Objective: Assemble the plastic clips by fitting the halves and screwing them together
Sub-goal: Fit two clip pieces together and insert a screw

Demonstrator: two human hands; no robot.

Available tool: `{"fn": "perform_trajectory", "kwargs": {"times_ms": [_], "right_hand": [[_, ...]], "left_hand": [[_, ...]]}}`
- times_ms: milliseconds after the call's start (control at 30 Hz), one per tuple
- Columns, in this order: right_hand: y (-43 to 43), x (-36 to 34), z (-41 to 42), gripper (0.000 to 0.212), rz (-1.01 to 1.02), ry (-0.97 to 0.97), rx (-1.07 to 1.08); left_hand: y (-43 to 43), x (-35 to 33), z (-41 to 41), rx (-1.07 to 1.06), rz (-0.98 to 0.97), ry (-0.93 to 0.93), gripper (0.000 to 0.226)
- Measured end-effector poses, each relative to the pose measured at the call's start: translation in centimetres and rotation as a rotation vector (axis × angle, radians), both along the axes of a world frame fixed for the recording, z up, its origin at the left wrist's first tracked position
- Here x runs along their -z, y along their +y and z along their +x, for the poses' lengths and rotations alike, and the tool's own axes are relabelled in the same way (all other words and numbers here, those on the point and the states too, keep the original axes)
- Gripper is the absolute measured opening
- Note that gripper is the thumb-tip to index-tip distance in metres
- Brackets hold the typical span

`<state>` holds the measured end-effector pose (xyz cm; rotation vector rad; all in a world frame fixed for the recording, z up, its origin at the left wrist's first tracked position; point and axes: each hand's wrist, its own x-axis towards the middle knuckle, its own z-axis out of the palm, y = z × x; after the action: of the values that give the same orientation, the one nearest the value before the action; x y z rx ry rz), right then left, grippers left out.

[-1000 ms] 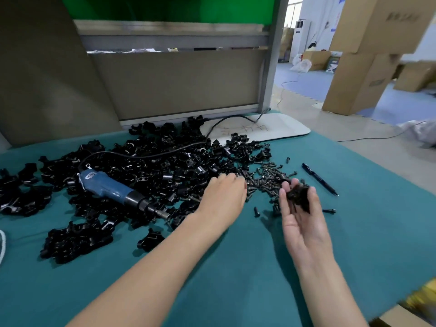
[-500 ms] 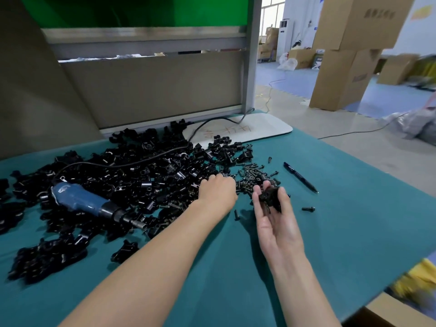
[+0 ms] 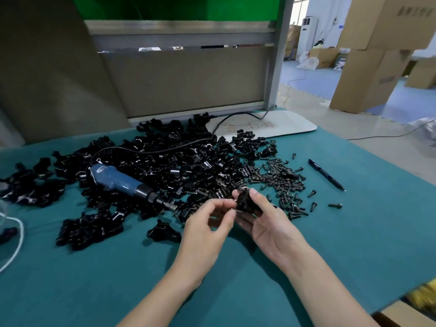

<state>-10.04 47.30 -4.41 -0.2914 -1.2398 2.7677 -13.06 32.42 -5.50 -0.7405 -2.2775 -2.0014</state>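
My right hand (image 3: 266, 223) grips a black plastic clip (image 3: 246, 201) between thumb and fingers above the green table. My left hand (image 3: 208, 220) is right beside it, its thumb and forefinger pinching something small at the clip's left side; it looks like a screw, but it is too small to be sure. A large heap of black clip halves (image 3: 169, 166) covers the table behind my hands. A pile of dark screws (image 3: 283, 182) lies to the right of the heap. A blue electric screwdriver (image 3: 122, 180) rests on the heap, tip pointing toward my hands.
A black pen (image 3: 326, 174) lies right of the screws. The screwdriver's cable (image 3: 165, 149) runs back over a white board (image 3: 290, 126). A loose clip (image 3: 164, 232) sits left of my left wrist. A white cord (image 3: 14, 244) lies at the left edge. Cardboard boxes (image 3: 372, 74) stand beyond the table.
My left hand has left the pile and come back to the clip in my right hand, pinching a small piece. My right hand has drawn nearer to me.
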Motion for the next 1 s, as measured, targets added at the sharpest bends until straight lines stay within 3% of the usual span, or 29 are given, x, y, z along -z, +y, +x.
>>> {"fn": "perform_trajectory", "kwargs": {"times_ms": [267, 867, 1000], "right_hand": [[-0.48, -0.15, 0.11, 0.024, 0.035, 0.009, -0.004], [-0.8, -0.08, 0.0, 0.023, 0.157, 0.011, -0.006], [-0.84, -0.15, -0.08, 0.027, 0.183, -0.008, 0.01]], "left_hand": [[-0.38, 0.31, -0.27, -0.014, 0.069, -0.059, 0.016], [-0.38, 0.35, -0.42, 0.01, -0.037, -0.094, 0.006], [-0.36, 0.15, -0.17, 0.065, 0.017, -0.144, 0.027]]}}
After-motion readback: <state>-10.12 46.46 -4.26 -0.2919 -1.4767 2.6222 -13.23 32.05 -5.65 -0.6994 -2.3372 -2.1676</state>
